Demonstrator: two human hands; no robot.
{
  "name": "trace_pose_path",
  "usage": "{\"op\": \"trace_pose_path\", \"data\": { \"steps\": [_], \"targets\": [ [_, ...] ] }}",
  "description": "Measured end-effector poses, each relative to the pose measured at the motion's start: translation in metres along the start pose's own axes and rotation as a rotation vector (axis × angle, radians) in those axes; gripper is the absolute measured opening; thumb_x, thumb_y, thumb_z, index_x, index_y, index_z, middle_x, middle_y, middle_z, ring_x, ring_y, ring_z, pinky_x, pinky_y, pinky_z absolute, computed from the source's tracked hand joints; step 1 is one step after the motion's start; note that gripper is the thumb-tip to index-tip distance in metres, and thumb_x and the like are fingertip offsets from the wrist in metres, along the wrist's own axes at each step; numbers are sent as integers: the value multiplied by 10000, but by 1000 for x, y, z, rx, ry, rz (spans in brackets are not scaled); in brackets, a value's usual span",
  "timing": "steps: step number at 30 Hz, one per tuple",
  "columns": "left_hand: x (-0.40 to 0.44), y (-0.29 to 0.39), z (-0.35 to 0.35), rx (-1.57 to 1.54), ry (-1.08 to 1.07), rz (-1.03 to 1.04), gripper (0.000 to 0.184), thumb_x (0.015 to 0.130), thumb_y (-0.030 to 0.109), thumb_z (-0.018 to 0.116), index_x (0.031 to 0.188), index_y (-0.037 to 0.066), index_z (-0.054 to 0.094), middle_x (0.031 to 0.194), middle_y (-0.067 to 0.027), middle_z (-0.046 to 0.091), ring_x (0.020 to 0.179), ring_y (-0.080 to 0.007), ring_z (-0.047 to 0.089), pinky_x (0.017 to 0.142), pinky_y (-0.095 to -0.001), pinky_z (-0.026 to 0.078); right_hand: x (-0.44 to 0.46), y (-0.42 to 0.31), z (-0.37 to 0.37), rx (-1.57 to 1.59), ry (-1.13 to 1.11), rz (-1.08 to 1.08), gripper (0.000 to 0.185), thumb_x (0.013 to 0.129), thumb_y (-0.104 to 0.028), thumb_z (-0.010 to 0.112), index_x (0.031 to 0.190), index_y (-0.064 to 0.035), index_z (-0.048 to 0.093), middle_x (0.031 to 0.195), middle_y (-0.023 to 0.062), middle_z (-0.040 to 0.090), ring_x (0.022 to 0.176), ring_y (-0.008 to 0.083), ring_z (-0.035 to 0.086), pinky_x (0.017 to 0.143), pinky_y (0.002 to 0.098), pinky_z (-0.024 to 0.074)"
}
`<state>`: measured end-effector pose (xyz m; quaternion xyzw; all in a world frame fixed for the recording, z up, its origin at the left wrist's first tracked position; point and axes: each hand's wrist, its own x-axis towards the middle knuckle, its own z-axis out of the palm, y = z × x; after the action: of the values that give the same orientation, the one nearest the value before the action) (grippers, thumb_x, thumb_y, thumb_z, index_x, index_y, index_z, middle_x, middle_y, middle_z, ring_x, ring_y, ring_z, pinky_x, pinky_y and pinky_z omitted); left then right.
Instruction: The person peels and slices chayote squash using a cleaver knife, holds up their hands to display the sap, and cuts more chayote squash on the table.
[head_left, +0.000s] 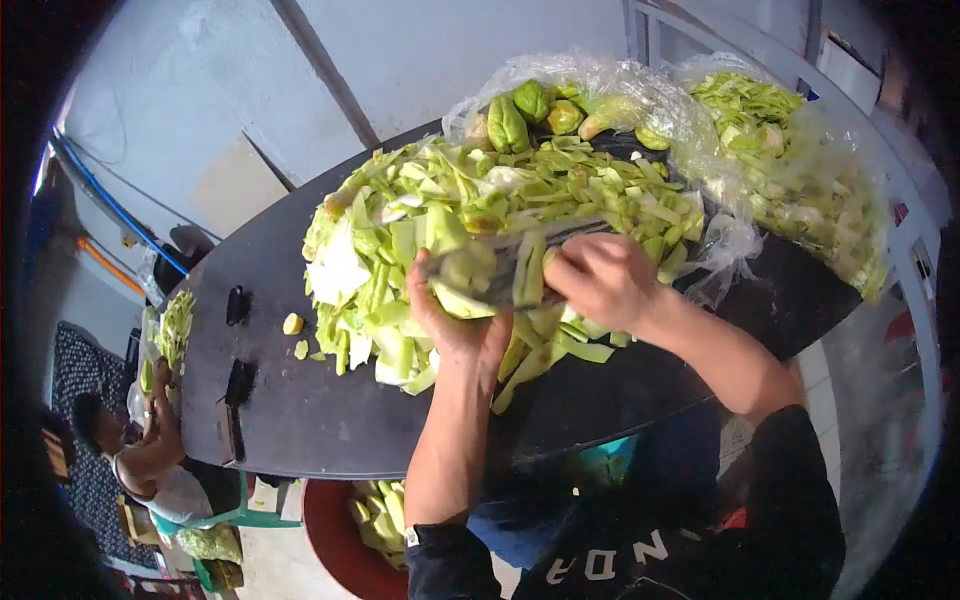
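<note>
In the head view my left hand [455, 325] is closed around a pale green piece of chayote [465, 268] above the heap. My right hand [605, 285] is closed just to the right, gripping a knife [505, 262] whose wide grey blade is smeared by motion. The blade lies across the chayote piece, between my two hands; its exact contact is blurred. Under and behind both hands spreads a large pile of cut chayote slices and peelings [370, 240] on the dark table [300, 420].
Whole green chayotes [507, 125] sit at the back by clear plastic [725, 225]. A plastic bag of shreds [810, 190] stands at right. A red tub [325, 530] holding pale pieces is below the table edge. Another person [155, 470] works at the far left.
</note>
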<state>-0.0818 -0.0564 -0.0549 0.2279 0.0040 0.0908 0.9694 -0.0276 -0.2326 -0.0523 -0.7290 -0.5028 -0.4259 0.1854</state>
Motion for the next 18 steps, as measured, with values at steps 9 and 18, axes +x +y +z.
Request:
{"op": "trace_pose_path", "data": {
  "steps": [9, 18],
  "targets": [
    [6, -1, -22, -32, -212, -81, 496, 879, 485, 552, 1204, 111, 585, 1084, -96, 649, 1006, -258, 609, 899, -464, 483, -8, 26, 23, -66, -84, 219, 79, 824, -129, 595, 880, -96, 552, 709, 69, 627, 601, 258, 670, 472, 375, 532],
    [1, -9, -15, 136, -192, -74, 571, 871, 498, 537, 1249, 71, 555, 1079, -109, 629, 945, -270, 609, 802, -386, 509, 0, 18, 12, -19, -207, 292, 110, 858, -101, 547, 968, -101, 546, 726, 94, 633, 668, 277, 688, 500, 394, 527]
  ]
}}
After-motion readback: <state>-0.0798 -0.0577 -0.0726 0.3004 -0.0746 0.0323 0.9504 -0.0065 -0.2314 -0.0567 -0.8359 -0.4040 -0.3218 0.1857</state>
